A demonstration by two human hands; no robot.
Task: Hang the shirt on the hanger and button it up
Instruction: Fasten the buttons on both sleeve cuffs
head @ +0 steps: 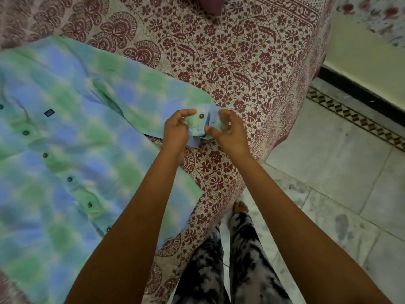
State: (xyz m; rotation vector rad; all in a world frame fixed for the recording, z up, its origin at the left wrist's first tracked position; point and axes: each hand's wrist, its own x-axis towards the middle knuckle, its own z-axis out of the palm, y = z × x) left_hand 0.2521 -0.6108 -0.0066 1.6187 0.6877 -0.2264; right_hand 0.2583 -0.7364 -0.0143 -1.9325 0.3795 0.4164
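A blue-and-green shirt (65,137) lies flat, front up, on a bed (252,62) covered in a maroon floral print; one sleeve extends from the shirt body toward the bed's edge, ending in the cuff (202,126). Both hands work at this cuff: the left hand (176,130) pinches the side of the cuff nearer the shirt body, just beside the cuff button (201,116), while the right hand (228,130) grips the far flap, fingers curled; the two hands sit close together, each closed on cloth. No hanger is visible in this view. The step in hand appears to be fastening the cuff. To do it well, the flap with the buttonhole should be drawn over the button, held taut, and the button tipped edgewise through the slit. Counts: one shirt, one visible sleeve, one cuff button, about six dark buttons down the placket (70,178), and one small dark label (48,112) on the chest.
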